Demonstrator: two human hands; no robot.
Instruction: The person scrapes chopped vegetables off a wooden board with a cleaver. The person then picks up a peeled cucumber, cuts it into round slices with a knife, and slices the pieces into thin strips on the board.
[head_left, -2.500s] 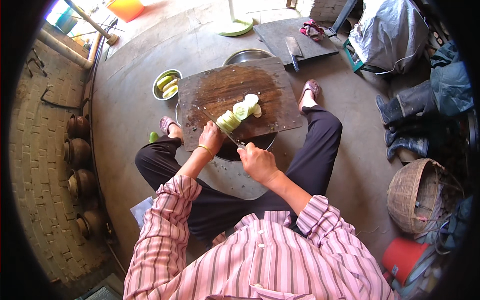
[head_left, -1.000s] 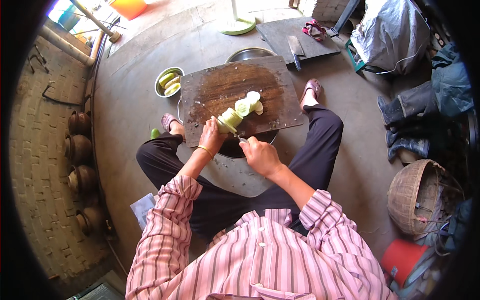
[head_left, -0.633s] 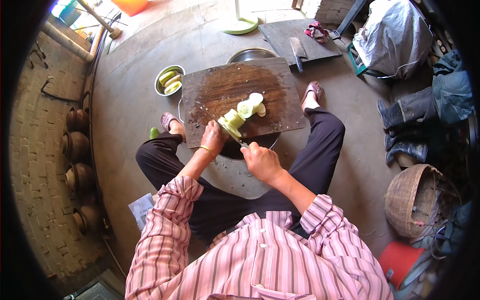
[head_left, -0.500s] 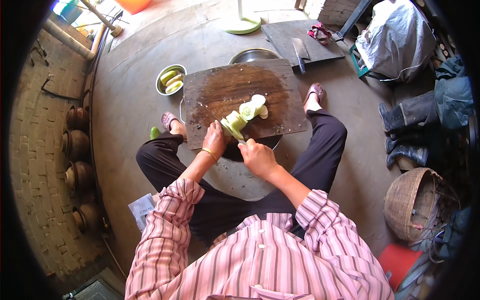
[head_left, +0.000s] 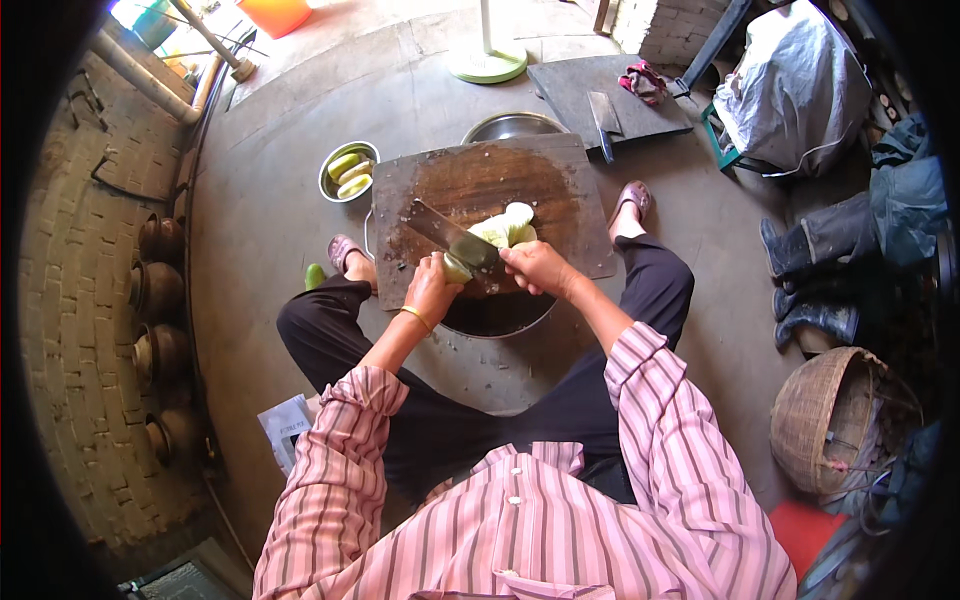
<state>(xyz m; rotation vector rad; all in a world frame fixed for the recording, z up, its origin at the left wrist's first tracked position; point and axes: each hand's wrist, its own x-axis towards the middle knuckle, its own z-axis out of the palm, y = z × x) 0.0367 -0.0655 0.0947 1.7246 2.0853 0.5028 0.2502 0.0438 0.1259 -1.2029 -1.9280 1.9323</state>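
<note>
Two closed hands are gripping: right hand, a broad steel knife; left hand, a pale-green cucumber stub;
the stub slipping could be causing cuts.

Left: brown round pots sit along pale brick wall. Top: orange plastic tub; crumpled red-and-dark cloth lies on flat dark-grey slab. Right: silver-grey sheet covers green frame; black rubber boots, tan woven basket below

Far half of the chopping board's pretty open, but the held cleaver and pale slices block the middle.
</note>
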